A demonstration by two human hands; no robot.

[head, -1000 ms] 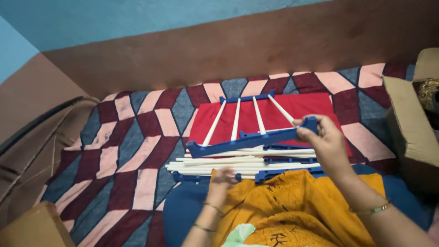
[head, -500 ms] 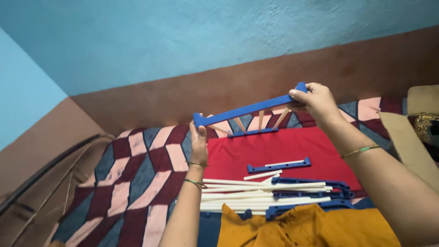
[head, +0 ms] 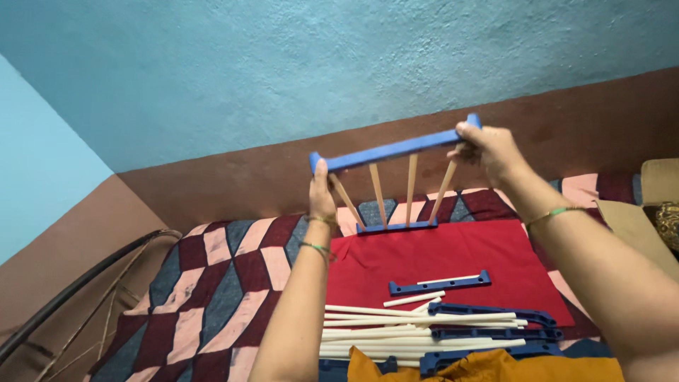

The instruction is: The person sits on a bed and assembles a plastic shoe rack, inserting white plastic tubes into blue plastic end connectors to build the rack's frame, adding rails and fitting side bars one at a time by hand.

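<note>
Item held: one rack panel [head: 393, 185], made of a blue top bar, four cream rods and a shorter blue bottom bar. You hold it raised in front of the wall, above the bedding, with the rods hanging down and fanning slightly.

Your left hand [head: 322, 196]: at the left end of the top bar, fingers extended upward along the bar's end and the outer rod, touching it; a closed grip is not evident.

Your right hand [head: 488, 151]: fingers curled shut around the right end of the top bar.

Beneath: a red cloth [head: 453, 258] spread over a patterned quilt [head: 212, 283] of maroon, pink and grey-blue shapes.

On the cloth: one loose short blue bar [head: 440, 283] with a cream rod beside it; nearer to you, a stack of loose cream rods [head: 396, 331] lying with long blue rails [head: 495, 324].

Container: one cardboard box [head: 654, 205] at the right edge, flaps open; contents mostly out of view and cannot be identified.
</note>
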